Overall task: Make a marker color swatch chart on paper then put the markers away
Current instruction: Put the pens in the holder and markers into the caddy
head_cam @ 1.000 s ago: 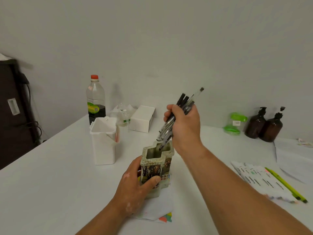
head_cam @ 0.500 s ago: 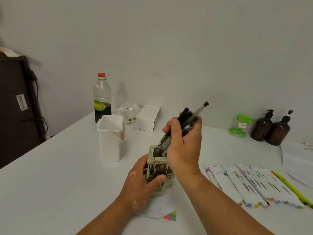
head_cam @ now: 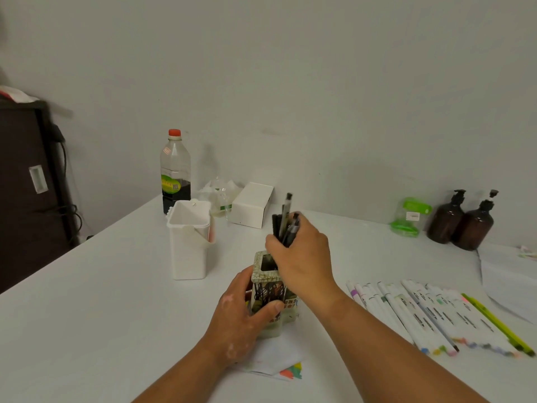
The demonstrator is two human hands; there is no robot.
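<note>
Clutching dark slim pens (head_cam: 286, 223), the right hand (head_cam: 302, 258) is hovering over the mottled ceramic holder (head_cam: 266, 277) the left hand (head_cam: 238, 315) is gripping.

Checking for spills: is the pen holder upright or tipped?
Upright: the pen holder stands on its base on the table, opening facing up, sides vertical.

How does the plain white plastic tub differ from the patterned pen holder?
The plain white plastic tub is one colour; the patterned pen holder bears dark drawings. The tub stands untouched; the holder is gripped by the left hand, while the right hand holds dark pens at its mouth. Both stand upright, open-topped, on the white table.
</note>
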